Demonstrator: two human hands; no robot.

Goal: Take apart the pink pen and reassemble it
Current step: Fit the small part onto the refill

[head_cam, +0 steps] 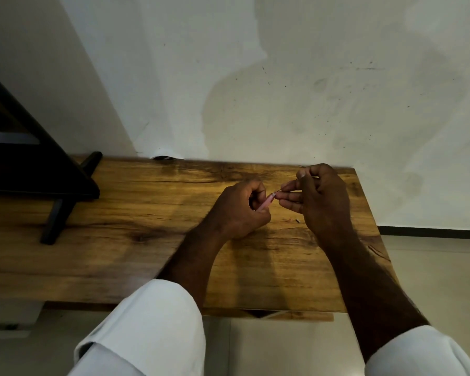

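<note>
Held over the right part of the warm-brown, grain-streaked wooden table, the slim pink plastic pen, tilted with its upper end toward the right. Left hand clenched around the pen's lower barrel, heel of the palm apparently resting on the table, most of the barrel hidden inside the fist. Right hand pinching the pen's upper end between thumb and forefinger, other fingers curled loosely; whether a separate tip piece or the refill is gripped there, too small to tell. A tiny dark-and-pale loose part lying on the table just below the two hands, possibly a spring or a tip piece, also too small to identify. Judged from this: work at the pen's end, either unscrewing or threading a part; disassembly or reassembly cannot be settled from the single view, though the loose bit suggests the pen is at least partly apart. Next move likely calling for a steady left grip, fine twisting by the right fingertips along the pen's axis, and care not to nudge the loose part off the table.
</note>
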